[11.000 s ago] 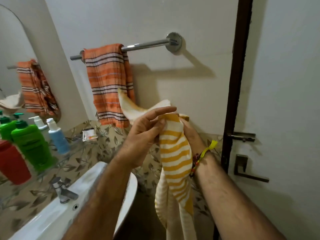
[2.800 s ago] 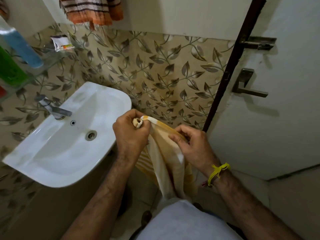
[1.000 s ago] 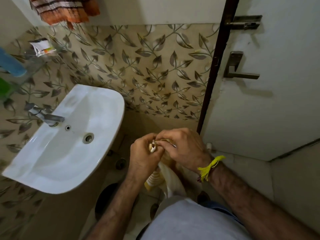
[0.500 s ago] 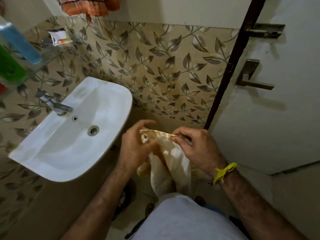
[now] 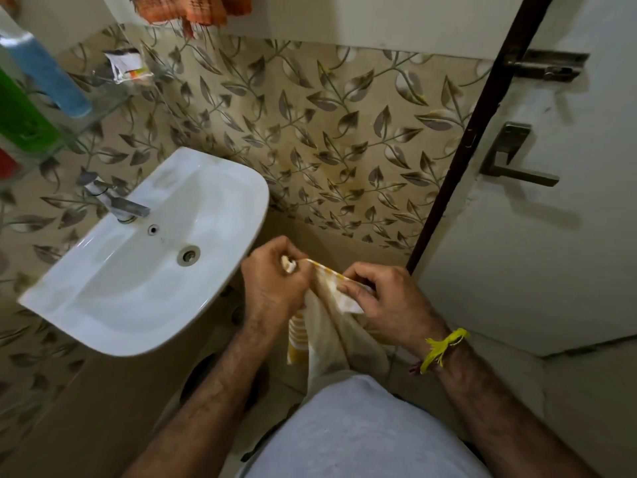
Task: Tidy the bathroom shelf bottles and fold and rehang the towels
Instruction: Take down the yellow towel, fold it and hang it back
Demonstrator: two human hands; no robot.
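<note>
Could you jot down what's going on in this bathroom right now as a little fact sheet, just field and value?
place: bathroom, beside a white sink
left hand: grips one corner of the yellow-striped towel
right hand: pinches the towel's top edge
towel state: hanging down from both hands, not yet on the rail
other towel: orange striped towel hanging at the top edge
shelf: blue bottle and green bottle standing on a glass shelf
door handle: on the right

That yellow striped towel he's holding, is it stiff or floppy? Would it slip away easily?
Probably floppy: the yellow striped towel sags straight down from the left hand and right hand. Likely light, since pinching fingers alone carry it. Its woven cloth looks unlikely to slip.
</note>
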